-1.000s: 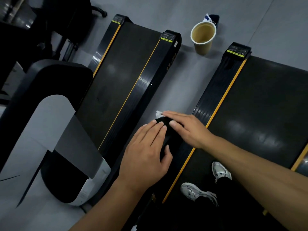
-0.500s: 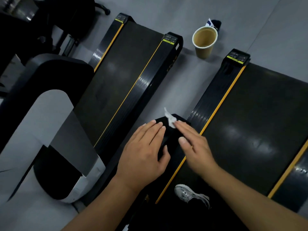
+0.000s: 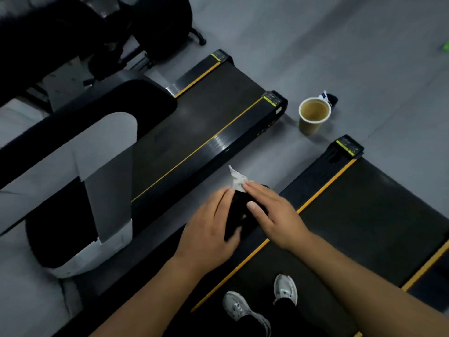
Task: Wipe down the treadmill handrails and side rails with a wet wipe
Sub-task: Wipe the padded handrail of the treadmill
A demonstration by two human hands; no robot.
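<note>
My left hand point(image 3: 209, 229) lies on the black handrail point(image 3: 235, 212). Its fingers are stretched out almost straight along the rail's left side, and the thumb rests against the near right side. It steadies the rail and has hold of nothing else.

My right hand point(image 3: 273, 215) comes in from the right and is flat as well, with the fingers straight and together and the thumb lying loose across the top of the rail. Its fingertips press the wet wipe point(image 3: 238, 180) down onto the far end of the handrail. The wipe is white and crumpled. Part of it is pinned under those fingertips and the rest sticks out to the far side in a small peak. I cannot tell how much of it is under my hand.

Well below the handrail is the treadmill I stand on, with its dark belt point(image 3: 364, 215) running to the far right. Its left side rail point(image 3: 315, 173) is ribbed black with a yellow stripe along the inner edge. My two pale shoes point(image 3: 245, 310) stand on the near part of the belt.

To the left, across a strip of grey floor point(image 3: 364, 57), a second treadmill point(image 3: 194, 132) lies parallel to mine. Its black and grey upright point(image 3: 102, 154) is on the near left.

On the floor between the far ends of the two machines a paper cup point(image 3: 313, 115) stands upright. Just behind it is a small packet point(image 3: 328, 98), which is too small for me to read. A dark office chair point(image 3: 158, 25) sits at the far left.
</note>
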